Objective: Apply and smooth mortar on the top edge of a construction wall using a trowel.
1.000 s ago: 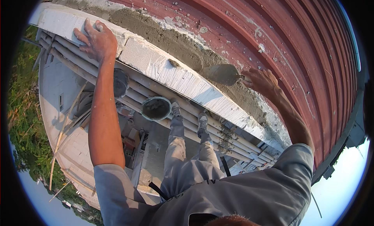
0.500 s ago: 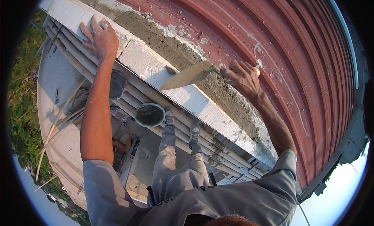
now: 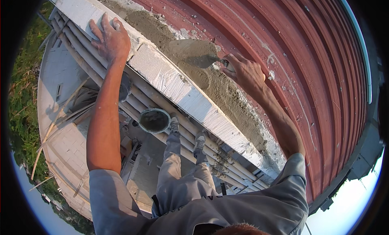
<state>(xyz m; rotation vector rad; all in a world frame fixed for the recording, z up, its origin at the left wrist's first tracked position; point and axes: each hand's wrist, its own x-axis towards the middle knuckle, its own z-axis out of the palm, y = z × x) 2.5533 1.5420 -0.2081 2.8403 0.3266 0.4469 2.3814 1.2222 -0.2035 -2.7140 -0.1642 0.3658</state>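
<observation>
My left hand [image 3: 111, 40] rests with spread fingers on top of a white block [image 3: 170, 79], part of a row along the wall's edge. In my right hand [image 3: 246, 73] is the handle of a pointed trowel [image 3: 188, 48]. Its blade lies over the strip of wet grey mortar [image 3: 227, 93] just behind the blocks, tilted and seemingly touching it. Mortar smears part of the blade. Whether the blade carries a load is unclear.
Red corrugated roofing [image 3: 275, 44] with mortar crumbs borders the mortar strip. Below the blocks run scaffold poles [image 3: 87, 67], where my feet stand. A bucket [image 3: 140, 123] of grey mix sits beside them; another dark container [image 3: 125, 88] is partly behind my left arm. Ground lies far below.
My right hand has moved the trowel up and leftward, from above the white blocks back over the mortar strip. My left hand stays on the block; the view has shifted slightly.
</observation>
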